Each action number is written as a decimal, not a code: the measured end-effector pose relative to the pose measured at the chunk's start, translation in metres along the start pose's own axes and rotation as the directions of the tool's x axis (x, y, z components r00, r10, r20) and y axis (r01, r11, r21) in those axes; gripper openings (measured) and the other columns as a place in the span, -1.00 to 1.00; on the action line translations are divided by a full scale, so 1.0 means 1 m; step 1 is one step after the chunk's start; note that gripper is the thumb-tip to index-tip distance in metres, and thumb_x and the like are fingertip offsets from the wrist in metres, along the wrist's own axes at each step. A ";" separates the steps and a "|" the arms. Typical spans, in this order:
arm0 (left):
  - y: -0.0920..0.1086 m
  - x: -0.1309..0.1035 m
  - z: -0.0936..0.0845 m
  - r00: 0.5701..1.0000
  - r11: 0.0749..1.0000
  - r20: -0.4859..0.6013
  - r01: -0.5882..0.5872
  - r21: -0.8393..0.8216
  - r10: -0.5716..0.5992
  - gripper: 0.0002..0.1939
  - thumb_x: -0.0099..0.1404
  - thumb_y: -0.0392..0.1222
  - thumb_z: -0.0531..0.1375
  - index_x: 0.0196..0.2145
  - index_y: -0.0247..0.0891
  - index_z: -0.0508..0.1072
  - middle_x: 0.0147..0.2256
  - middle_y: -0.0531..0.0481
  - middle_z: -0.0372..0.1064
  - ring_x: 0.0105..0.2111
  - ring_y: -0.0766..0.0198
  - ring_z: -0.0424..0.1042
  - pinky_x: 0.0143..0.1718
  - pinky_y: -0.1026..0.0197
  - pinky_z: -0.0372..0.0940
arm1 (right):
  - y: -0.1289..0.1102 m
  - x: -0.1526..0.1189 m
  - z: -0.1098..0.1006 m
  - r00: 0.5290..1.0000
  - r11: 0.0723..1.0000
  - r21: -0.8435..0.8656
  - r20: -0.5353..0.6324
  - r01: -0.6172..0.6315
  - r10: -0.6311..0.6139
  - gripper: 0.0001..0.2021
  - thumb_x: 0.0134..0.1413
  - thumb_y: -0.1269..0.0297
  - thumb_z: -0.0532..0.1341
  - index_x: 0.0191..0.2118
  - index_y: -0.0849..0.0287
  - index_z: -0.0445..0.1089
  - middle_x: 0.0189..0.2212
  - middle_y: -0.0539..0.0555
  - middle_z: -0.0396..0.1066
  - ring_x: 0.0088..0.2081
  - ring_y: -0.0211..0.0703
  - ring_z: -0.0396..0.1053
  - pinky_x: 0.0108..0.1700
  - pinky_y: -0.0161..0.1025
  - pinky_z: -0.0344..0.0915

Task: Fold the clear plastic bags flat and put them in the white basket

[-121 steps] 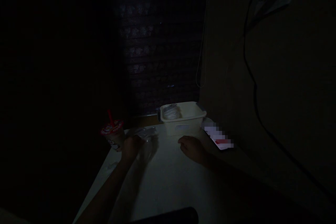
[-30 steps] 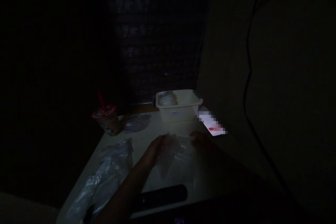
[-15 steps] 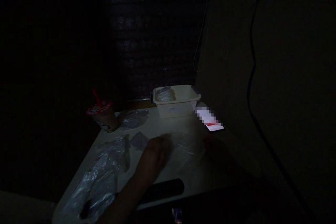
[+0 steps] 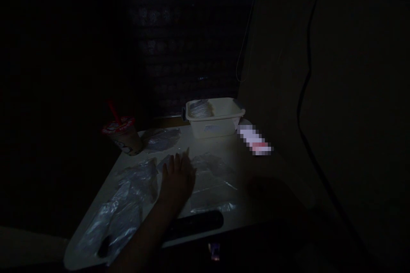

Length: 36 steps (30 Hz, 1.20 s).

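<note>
The scene is very dark. My left hand [image 4: 177, 177] reaches over the middle of the small white table [image 4: 221, 147], palm down with its fingers spread. Its fingertips are over a small pale flat piece [image 4: 163, 163], partly hidden by the hand. Just to the right of this hand lies a clear plastic bag [image 4: 213, 185], spread flat. My right hand [image 4: 264, 185] is at the right side of the bag, deep in shadow, so its fingers cannot be made out. Crumpled clear plastic bags [image 4: 128, 196] cover the table's left side.
A cup [image 4: 126, 138] with a red lid and straw stands at the back left, beside another flat plastic bag [image 4: 163, 138]. At the back is a white bin [image 4: 214, 128] holding plastic. A lit phone [image 4: 254, 140] lies right of it. A cable [image 4: 307, 81] hangs at right.
My left hand has moved left, from a closed, blurred shape to spread fingers over the pale piece. The clear bag now lies flatter and nearer. My right hand has shifted slightly lower.
</note>
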<state>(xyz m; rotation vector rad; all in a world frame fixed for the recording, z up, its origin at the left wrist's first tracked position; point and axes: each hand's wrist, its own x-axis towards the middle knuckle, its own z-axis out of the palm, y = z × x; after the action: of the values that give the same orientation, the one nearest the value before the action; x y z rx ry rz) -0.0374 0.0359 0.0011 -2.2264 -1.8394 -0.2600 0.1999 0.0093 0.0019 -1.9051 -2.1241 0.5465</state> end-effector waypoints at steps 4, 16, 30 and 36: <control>0.024 -0.020 0.004 0.983 0.977 -0.077 -0.175 -0.126 0.166 -0.58 0.19 -0.25 -0.14 0.00 -0.46 0.12 0.03 -0.32 0.02 0.05 0.00 -0.03 -0.07 -0.03 0.05 | -0.011 0.000 0.018 0.944 0.948 0.008 -0.090 0.319 -0.317 -0.75 -0.05 0.29 0.01 -0.25 0.10 0.36 -0.21 0.10 0.36 -0.16 -0.09 0.27 -0.11 -0.14 0.19; 0.027 -0.044 0.010 0.997 0.989 0.033 -0.064 -0.134 0.069 -0.36 0.10 0.14 -0.07 0.00 -0.39 0.13 0.03 -0.42 -0.03 0.04 -0.18 -0.08 -0.07 -0.22 -0.11 | 0.007 0.052 0.020 0.931 0.926 -0.215 -0.130 0.311 -0.342 -0.65 0.01 0.30 -0.05 -0.05 0.21 0.19 0.00 0.17 0.14 0.04 -0.01 0.04 0.01 0.03 0.01; 0.038 -0.044 0.023 0.966 0.925 0.013 -0.243 -0.291 0.258 -0.51 0.20 -0.11 -0.13 -0.01 -0.52 0.12 0.04 -0.36 -0.01 0.07 0.02 -0.09 -0.02 -0.03 0.03 | -0.038 0.069 0.034 0.697 0.694 -0.122 -0.020 0.710 -0.717 -0.66 -0.07 0.46 -0.04 -0.12 0.25 0.25 -0.11 0.16 0.25 -0.07 -0.15 0.16 -0.05 -0.17 0.12; 0.037 -0.043 0.009 0.963 0.926 0.065 -0.231 -0.300 0.262 -0.49 0.19 -0.09 -0.11 -0.02 -0.54 0.12 0.03 -0.38 0.01 0.04 0.00 -0.02 -0.03 0.01 0.04 | -0.028 0.114 0.025 0.857 0.864 -0.291 -0.199 0.411 -0.475 -0.68 -0.07 0.47 -0.05 -0.16 0.33 0.28 -0.14 0.26 0.27 -0.08 -0.04 0.18 -0.05 -0.07 0.09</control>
<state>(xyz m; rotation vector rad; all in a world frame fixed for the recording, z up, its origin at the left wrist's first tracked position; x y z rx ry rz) -0.0092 -0.0085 -0.0225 -2.6905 -1.6315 -0.3946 0.1504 0.1173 -0.0173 -1.3984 -2.4145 -0.0637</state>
